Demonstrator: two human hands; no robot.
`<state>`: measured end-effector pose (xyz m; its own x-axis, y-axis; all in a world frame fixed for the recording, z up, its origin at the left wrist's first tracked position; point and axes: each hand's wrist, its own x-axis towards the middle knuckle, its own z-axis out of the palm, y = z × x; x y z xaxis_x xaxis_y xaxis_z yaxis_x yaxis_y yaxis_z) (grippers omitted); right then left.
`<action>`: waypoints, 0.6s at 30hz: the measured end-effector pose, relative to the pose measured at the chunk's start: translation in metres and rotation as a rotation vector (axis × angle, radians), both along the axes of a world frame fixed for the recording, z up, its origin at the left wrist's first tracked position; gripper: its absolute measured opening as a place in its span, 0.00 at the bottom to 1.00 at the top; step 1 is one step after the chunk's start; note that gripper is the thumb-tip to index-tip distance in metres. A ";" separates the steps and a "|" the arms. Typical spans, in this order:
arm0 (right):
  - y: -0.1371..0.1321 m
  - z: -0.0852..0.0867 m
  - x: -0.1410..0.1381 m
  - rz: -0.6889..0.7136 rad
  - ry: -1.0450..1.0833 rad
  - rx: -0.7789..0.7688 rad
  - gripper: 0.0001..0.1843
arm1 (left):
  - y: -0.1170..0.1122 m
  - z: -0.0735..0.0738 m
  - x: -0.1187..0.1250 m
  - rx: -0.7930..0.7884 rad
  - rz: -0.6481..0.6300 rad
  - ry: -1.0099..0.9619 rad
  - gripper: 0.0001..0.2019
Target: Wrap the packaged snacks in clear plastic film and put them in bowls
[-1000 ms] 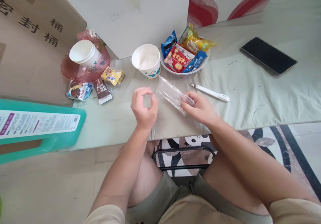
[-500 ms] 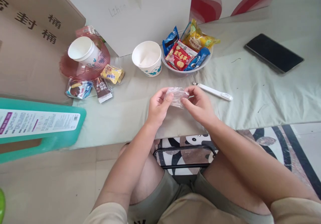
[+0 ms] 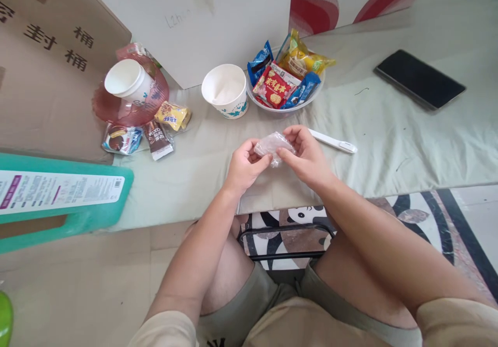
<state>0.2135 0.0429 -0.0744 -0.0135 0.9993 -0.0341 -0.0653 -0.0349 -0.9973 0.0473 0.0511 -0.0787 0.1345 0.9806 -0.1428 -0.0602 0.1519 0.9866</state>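
My left hand (image 3: 244,165) and my right hand (image 3: 307,156) meet over the near part of the pale green table cover (image 3: 389,139). Between their fingertips they pinch a crumpled clear plastic wrapper (image 3: 273,145), bunched into a small wad. Both hands are closed on it. A white paper cup (image 3: 225,91) stands just beyond the hands, and a clear bowl of wrapped snacks (image 3: 287,80) sits to its right. A white pen-like tool (image 3: 333,141) lies on the cover beside my right hand.
A second paper cup (image 3: 128,81) rests in a pink dish (image 3: 130,106) at the left, with several snack packets (image 3: 148,134) below it. A black phone (image 3: 419,79) lies at the right. Cardboard boxes (image 3: 58,61) stand behind. A green stool (image 3: 62,196) is at the left.
One second ago only my right hand held the long, stretched-out wrapper. My left hand came over to it, and the wrapper is now squeezed into a small wad between both hands.
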 end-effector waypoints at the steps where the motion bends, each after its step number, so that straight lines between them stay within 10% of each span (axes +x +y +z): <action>1: 0.000 0.002 0.000 0.040 0.013 -0.002 0.17 | 0.000 0.002 -0.002 0.003 0.008 0.007 0.19; 7: 0.000 0.014 0.000 0.130 0.112 0.010 0.15 | -0.001 0.012 -0.031 0.090 0.135 0.093 0.18; 13: -0.001 0.011 0.001 0.085 0.003 0.005 0.09 | 0.028 0.052 -0.062 0.593 0.541 0.569 0.14; 18: 0.001 0.010 -0.002 0.091 -0.040 -0.021 0.10 | 0.113 0.093 -0.057 0.570 0.274 0.971 0.16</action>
<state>0.2115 0.0438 -0.0642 -0.1021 0.9931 -0.0571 -0.0214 -0.0595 -0.9980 -0.0097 0.1642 0.0142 -0.0159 0.9152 0.4027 0.7982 -0.2310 0.5564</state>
